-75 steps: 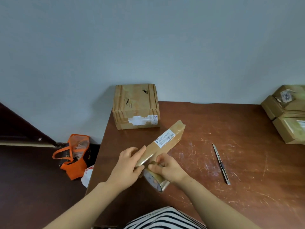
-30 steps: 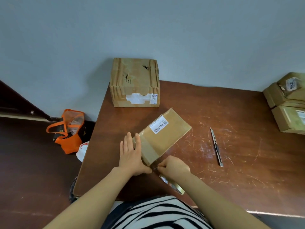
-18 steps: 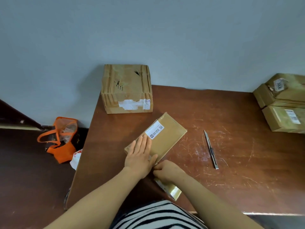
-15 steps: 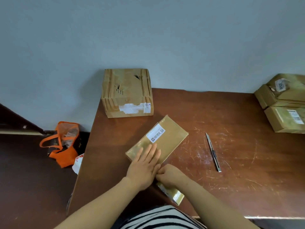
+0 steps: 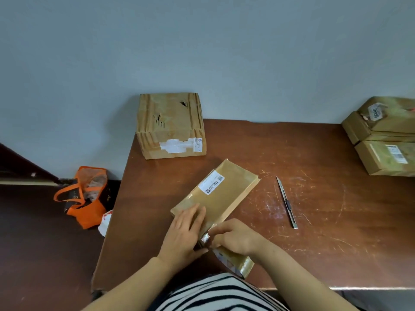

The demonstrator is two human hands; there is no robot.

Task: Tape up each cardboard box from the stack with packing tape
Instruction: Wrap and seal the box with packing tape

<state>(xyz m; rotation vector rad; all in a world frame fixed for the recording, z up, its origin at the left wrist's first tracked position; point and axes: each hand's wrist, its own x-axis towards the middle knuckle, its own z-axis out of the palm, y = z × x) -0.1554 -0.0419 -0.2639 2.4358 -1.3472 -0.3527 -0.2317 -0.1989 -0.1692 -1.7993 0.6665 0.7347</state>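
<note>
Flat cardboard box (image 5: 226, 189) lay diagonally on the table (image 5: 314, 153), near the front edge, w/ its near end under the left hand (image 5: 186, 230). That hand was flat, fingers straight, pressing a glossy strip of tape down across the box's near end. Right hand (image 5: 235, 239) was curled round the packing tape roll (image 5: 237, 263) just off the box's near corner, fingertips pinching at the tape. The strip looked not yet cut from the roll. Utility knife (image 5: 287, 203) lay to the right, apart from box & hands. So prob. partway through this box: near end being sealed, far end unclear. Large box (image 5: 170, 126) at the back-left corner looked taped already. Stack of boxes (image 5: 381, 140) sat at the right edge, at least three; couldn't tell if any were taped, so likely more to do.
</note>
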